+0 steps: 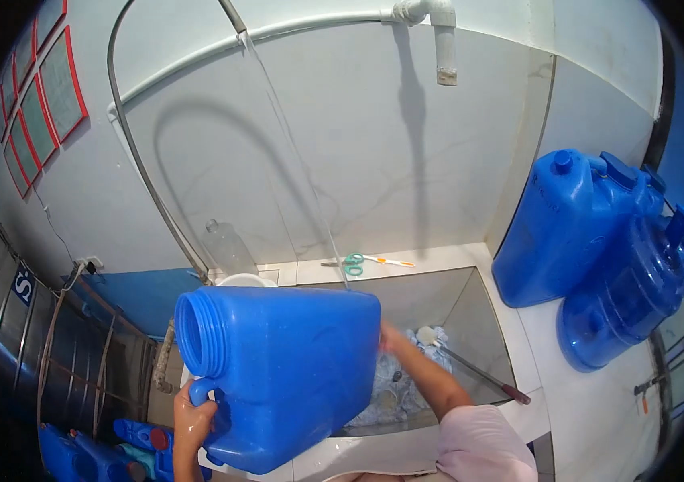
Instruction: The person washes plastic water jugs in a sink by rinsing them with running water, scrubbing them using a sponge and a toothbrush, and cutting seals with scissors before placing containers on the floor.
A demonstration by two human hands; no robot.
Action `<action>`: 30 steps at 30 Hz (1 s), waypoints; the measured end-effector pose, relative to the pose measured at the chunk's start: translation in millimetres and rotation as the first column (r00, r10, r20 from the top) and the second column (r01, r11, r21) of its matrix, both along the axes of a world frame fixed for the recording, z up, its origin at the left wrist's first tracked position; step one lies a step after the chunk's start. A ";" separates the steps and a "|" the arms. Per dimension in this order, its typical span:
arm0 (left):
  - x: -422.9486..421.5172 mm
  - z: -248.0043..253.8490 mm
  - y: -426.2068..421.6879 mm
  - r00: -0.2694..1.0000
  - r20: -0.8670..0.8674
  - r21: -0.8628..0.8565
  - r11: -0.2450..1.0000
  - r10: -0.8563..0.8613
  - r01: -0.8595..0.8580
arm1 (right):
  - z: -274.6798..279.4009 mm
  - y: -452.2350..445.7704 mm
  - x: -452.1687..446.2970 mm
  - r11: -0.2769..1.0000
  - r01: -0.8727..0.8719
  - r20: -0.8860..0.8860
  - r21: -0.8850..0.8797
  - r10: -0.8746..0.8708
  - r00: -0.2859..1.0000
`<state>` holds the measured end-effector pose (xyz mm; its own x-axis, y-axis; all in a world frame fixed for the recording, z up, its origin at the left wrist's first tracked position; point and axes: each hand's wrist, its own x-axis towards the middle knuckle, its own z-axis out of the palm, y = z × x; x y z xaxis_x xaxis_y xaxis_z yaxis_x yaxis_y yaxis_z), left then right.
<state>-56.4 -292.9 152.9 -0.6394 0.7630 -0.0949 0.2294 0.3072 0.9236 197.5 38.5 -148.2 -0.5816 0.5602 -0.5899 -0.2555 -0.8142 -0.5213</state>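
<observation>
A large blue jug (302,361) lies tilted on its side over the near left part of a tiled basin (478,321), its wide threaded mouth facing left and uncapped. My left hand (193,422) is wrapped round the jug's handle near the mouth. At the jug's far right end is my right hand (390,337), partly hidden behind the base; its fingers cannot be made out clearly. A thin stream of water (294,153) falls from a hose (234,16) and meets the jug's upper side near the base.
Blue containers (555,233) stand on the right ledge. Green-handled scissors (354,263) and an orange-white brush (390,261) lie on the back ledge, near a clear bottle (228,249). A dark-handled rod (482,371) leans in the basin. More blue jugs (89,458) are at lower left.
</observation>
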 end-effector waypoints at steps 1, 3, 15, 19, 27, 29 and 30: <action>0.6 0.8 1.7 0.999 0.035 0.030 0.999 -0.017 0.016 | 45.5 22.5 6.1 0.990 0.142 0.075 -0.020 -0.140 0.987; -1.2 -2.5 2.2 0.999 0.032 0.025 1.000 -0.016 0.015 | 8.7 67.7 4.7 0.993 0.086 -0.049 0.077 -0.082 0.995; 2.1 -8.3 7.8 0.997 0.078 0.009 1.000 -0.028 0.027 | 28.4 22.9 26.4 0.989 0.082 -0.110 0.126 -0.068 0.992; 2.9 -7.7 9.5 0.995 0.093 0.019 0.999 -0.029 0.028 | 7.9 -9.2 16.0 0.966 0.005 0.183 0.258 -0.054 0.982; -8.6 -8.3 16.9 0.993 0.092 -0.028 0.997 -0.069 0.071 | -61.8 -24.0 36.5 0.987 -0.163 0.296 -0.010 0.158 0.942; -14.2 -9.0 16.8 0.992 0.097 -0.021 0.996 -0.080 0.082 | 12.7 37.9 30.5 0.998 0.004 -0.142 0.061 0.004 0.990; -17.9 -10.3 14.9 0.992 0.103 -0.011 0.997 -0.071 0.072 | 22.4 38.6 23.0 0.998 0.011 -0.153 0.068 -0.001 0.988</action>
<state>-74.4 -278.0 142.6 -0.5697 0.8043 -0.1690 0.1557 0.3075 0.9387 220.5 77.1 -125.8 -0.6586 0.5997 -0.4545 -0.3414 -0.7764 -0.5298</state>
